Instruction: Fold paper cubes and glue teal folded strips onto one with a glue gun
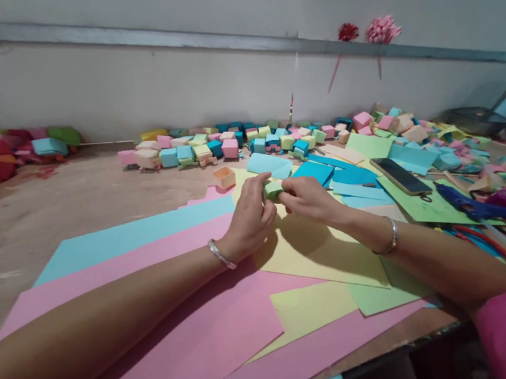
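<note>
Between my two hands is a small folded green paper box (273, 190), held above the sheets on the table. My left hand (251, 209) grips it from the left, fingers curled round its side. From the right, my right hand (307, 198) pinches its edge with thumb and fingers. Part of the box is hidden by the fingers. Below them lies a yellow paper sheet (333, 260). An open peach paper box (224, 178) stands just beyond my left hand.
Pink sheets (187, 349) and a light blue sheet (134, 235) spread leftward. Several small paper boxes (230, 148) line the wall. On the right are a phone (400, 176), a blue glue gun (478, 203) and red-handled pliers (490, 243). Two paper flowers (382, 30) hang at the rail.
</note>
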The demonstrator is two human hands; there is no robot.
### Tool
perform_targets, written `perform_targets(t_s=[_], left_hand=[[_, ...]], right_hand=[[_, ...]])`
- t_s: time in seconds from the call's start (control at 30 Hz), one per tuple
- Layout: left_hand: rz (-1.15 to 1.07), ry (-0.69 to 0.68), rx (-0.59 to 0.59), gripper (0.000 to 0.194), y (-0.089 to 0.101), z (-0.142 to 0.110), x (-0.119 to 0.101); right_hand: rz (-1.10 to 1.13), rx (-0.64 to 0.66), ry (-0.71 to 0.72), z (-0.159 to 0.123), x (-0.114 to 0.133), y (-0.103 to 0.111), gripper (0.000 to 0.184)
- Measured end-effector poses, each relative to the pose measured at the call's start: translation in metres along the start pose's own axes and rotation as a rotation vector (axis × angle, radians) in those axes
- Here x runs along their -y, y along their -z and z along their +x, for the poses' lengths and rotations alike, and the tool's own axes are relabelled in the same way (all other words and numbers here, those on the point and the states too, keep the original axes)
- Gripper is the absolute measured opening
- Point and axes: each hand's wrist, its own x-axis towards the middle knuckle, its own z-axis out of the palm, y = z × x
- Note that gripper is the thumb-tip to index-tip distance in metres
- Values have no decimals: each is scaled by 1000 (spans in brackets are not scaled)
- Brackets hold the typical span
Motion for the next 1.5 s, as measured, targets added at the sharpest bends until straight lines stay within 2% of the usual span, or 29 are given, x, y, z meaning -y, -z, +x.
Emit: perform_targets(t_s=[0.13,0.3,0.4,0.5,0.57,0.77,0.87,1.0,1.13,1.27,1.37,1.5], left_hand=[[-42,-12,-15,43,0,1,-1],[-84,11,-25,51,0,2,1],[-290,165,-45,54,0,3,-3],[-609,388,-95,48,1,4,-12],[-735,496,-100,44,2,5,-19],[-704,648,-42,44,7,7,-30],[-680,646,-41,46,7,6,-29],[-593,564,-22,35,6,5,-26],[-409,519,14,22,5,4,-24],[-345,485,44,18,5,3,-23],[-316,450,56,17,3,3,-20],[-288,394,65,18,1,2,-15]], right_hand=[[38,-49,-34,1,0,-1,25],[141,-113,-22,-1,1,-6,26],[237,-132,5,-4,2,-13,24],[306,-157,50,-6,0,-20,23],[332,-173,59,-6,-2,-23,23],[361,-190,58,-6,-4,-28,23],[313,-218,65,-6,-5,-31,23],[177,-215,86,-5,-8,-32,25],[-61,-167,3,-4,-7,-30,21],[-259,-153,-47,-4,-2,-29,20],[-284,-141,-45,-4,-3,-28,24],[-201,-117,-55,-1,-10,-29,23]])
